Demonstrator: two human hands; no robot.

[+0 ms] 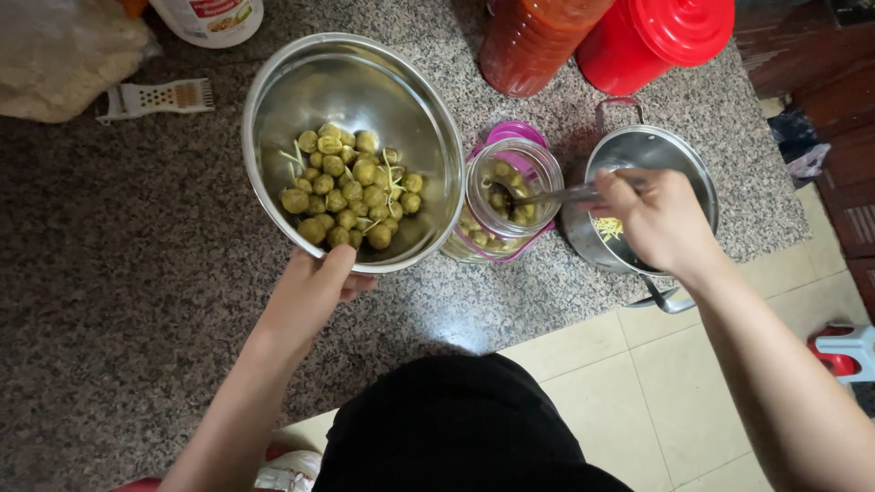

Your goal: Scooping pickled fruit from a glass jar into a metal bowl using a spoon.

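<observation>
Granite counter: left hand (310, 287) pinches the steel bowl (301, 91) rim; beside it, right hand (656, 219), fingers closed, spoons (547, 194) slippery olives (351, 187) into a fragile jar (513, 187).

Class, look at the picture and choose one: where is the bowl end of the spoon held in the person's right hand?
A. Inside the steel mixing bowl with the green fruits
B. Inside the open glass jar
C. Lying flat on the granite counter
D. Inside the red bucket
B: the right hand holds the spoon by its handle, and its bowl end dips through the mouth of the glass jar, beside the steel bowl.
</observation>
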